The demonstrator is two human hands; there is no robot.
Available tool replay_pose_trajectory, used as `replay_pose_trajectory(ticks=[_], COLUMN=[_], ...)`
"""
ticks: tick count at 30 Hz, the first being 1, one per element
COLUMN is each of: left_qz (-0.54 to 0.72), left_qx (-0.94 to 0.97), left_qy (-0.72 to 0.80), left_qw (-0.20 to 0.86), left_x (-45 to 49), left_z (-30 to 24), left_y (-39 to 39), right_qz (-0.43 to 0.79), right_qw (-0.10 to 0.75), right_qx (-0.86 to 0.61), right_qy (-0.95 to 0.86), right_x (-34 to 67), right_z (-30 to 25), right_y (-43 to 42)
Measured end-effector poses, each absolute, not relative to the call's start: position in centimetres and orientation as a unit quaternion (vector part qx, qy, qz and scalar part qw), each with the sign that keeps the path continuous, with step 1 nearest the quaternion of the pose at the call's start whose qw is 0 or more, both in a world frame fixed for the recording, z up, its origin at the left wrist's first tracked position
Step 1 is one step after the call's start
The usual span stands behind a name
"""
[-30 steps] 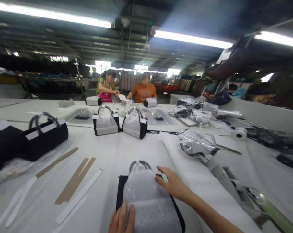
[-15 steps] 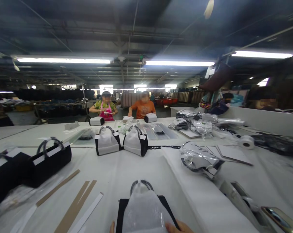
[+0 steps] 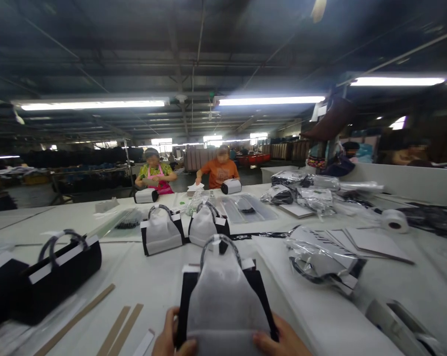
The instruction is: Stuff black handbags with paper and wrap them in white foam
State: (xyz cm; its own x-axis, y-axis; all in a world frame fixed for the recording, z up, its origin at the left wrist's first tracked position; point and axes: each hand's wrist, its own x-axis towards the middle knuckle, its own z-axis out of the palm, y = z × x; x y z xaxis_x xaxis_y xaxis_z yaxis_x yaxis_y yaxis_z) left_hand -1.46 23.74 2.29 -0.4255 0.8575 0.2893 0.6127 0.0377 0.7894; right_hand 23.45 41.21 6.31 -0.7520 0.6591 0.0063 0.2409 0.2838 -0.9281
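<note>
A black handbag (image 3: 262, 301) stands in front of me at the bottom middle, its front covered by a white wrapping sheet (image 3: 223, 301) and its wrapped handle arching up. My left hand (image 3: 173, 336) grips the bag's lower left side, thumb on the sheet. On the lower right side, my right hand (image 3: 283, 338) holds it in the same way, thumb pressed on the front. Just beyond stand two similar covered handbags, a left one (image 3: 162, 235) and a right one (image 3: 204, 225). The underside of the held bag is out of view.
Uncovered black handbags (image 3: 66, 277) stand at left, near brown cardboard strips (image 3: 115, 331). At right lie a plastic-wrapped bag (image 3: 320, 257), white boards (image 3: 379, 244), a tape roll (image 3: 394, 221) and white foam sheeting (image 3: 301, 296). Two people work across the table.
The held handbag has risen higher in view, and more of both hands now shows around its lower sides. My view has shifted slightly. The person at left across the table has moved their arms.
</note>
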Motion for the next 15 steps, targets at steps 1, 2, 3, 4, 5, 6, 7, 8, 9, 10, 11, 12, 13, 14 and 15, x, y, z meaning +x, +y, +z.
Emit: replay_pose_trajectory(ticks=[1,2,3,4,5,6,7,8,9,10,11,12,13,14,15], left_qz=[0.485,0.493,0.493,0.485,0.472,0.46,0.448,0.438,0.43,0.423,0.414,0.402,0.39,0.379,0.371], left_qx=[0.519,0.521,0.526,0.533,0.539,0.545,0.55,0.553,0.555,0.557,0.56,0.562,0.563,0.561,0.556], left_qy=[0.685,0.674,0.672,0.675,0.682,0.689,0.695,0.7,0.704,0.708,0.712,0.717,0.725,0.733,0.743], left_qw=[0.163,0.175,0.17,0.159,0.144,0.13,0.119,0.111,0.106,0.1,0.095,0.088,0.077,0.061,0.04], left_x=[-2.8,-4.2,-5.6,-6.9,-8.0,-9.1,-10.0,-10.9,-11.8,-12.7,-13.7,-14.8,-16.1,-17.5,-18.9], left_z=[3.0,3.7,4.4,5.0,5.4,5.6,5.6,5.6,5.5,5.4,5.6,5.9,6.5,7.4,8.6], left_y=[25.3,26.9,28.6,30.3,32.1,33.9,35.7,37.3,38.8,40.2,41.5,42.7,43.9,45.1,46.5], right_qz=[0.503,0.482,0.466,0.456,0.449,0.444,0.44,0.437,0.434,0.43,0.426,0.422,0.415,0.409,0.403], right_qw=[0.207,0.214,0.223,0.236,0.257,0.28,0.305,0.326,0.345,0.36,0.371,0.379,0.383,0.383,0.377], right_qx=[-0.295,-0.303,-0.307,-0.309,-0.311,-0.315,-0.32,-0.329,-0.341,-0.355,-0.369,-0.381,-0.392,-0.4,-0.406], right_qy=[-0.786,-0.794,-0.799,-0.8,-0.797,-0.791,-0.781,-0.771,-0.759,-0.748,-0.738,-0.731,-0.726,-0.725,-0.728], right_x=[22.4,21.3,20.1,18.9,17.6,16.4,15.1,13.9,12.7,11.7,10.7,9.9,9.2,8.6,8.2], right_z=[6.6,6.8,6.7,6.4,5.8,4.9,3.9,2.8,1.5,0.3,-0.8,-1.9,-2.8,-3.5,-4.1], right_y=[42.3,43.5,44.8,46.1,47.4,48.7,50.0,51.3,52.5,53.5,54.3,55.0,55.4,55.6,55.7])
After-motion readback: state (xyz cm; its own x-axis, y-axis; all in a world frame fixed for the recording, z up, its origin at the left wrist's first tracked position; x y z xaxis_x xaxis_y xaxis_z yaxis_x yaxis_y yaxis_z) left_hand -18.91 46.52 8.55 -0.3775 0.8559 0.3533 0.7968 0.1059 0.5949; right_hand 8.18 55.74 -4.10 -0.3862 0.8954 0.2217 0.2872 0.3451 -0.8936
